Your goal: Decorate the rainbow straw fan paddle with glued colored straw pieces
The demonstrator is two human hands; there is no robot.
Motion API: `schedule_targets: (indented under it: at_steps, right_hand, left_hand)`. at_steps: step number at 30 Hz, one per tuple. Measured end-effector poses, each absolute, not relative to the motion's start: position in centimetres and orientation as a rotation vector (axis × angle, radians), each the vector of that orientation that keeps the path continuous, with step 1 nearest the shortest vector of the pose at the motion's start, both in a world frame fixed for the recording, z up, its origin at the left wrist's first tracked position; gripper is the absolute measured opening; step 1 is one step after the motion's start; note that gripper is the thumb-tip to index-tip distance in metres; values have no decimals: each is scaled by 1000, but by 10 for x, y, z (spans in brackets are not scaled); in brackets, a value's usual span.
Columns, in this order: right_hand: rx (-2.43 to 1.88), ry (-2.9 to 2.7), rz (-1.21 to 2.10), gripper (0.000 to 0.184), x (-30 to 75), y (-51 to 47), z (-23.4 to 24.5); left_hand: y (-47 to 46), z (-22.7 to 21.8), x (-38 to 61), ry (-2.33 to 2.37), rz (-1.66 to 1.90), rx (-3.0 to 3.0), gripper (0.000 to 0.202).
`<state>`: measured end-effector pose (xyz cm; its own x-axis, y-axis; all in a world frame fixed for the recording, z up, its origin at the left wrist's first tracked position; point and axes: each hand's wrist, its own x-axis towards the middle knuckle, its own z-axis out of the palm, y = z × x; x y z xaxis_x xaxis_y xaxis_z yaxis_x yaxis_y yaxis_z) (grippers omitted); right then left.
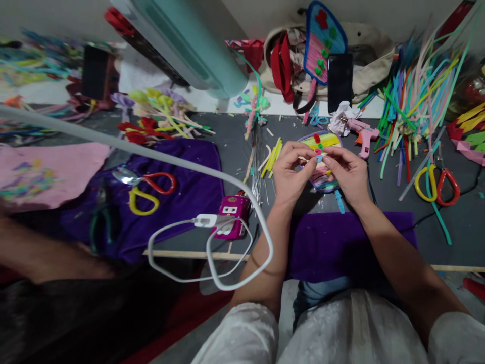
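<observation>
My left hand (292,169) and my right hand (349,174) meet at their fingertips over a striped pipe-cleaner panel (330,140) with a purple rim. Both hands are closed in a pinch around a small light-blue pipe-cleaner piece (319,158). Red, green and pink curls (317,137) show in a row on the yellow part of the panel. A blue fuzzy stem (339,201) sticks out from its lower end. My fingers cover the panel's middle and part of the small piece.
A pink glue gun (364,134) lies just right of my hands, and scissors (436,184) farther right. Pipe cleaners (413,108) are heaped at the back right. A white cable (242,184) arches across the left, above a purple power strip (232,215). Another person's arm (45,247) is at far left.
</observation>
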<state>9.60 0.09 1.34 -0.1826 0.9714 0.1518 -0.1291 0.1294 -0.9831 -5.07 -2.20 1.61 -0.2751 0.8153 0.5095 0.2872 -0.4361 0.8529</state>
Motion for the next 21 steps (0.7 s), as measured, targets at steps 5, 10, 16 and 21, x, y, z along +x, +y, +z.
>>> schedule_targets:
  at_steps: [5,10,16,21]
  right_hand:
    - [-909,-1352,1254,27,96,1,13]
    - [-915,-1364,1212,22,96,0,16]
    - [-910,-1371,1177,19,95,-2,16]
    - [-905,-1362,1185,19,95,-1,15]
  left_hand:
    - [-21,17,-51,1299,1708,1506,17]
    - [-21,18,-50,1322,1694,1514,17]
    - [-22,18,-50,1323,1689,1499,16]
    - [-21,16,-50,1283,1686,1432,14]
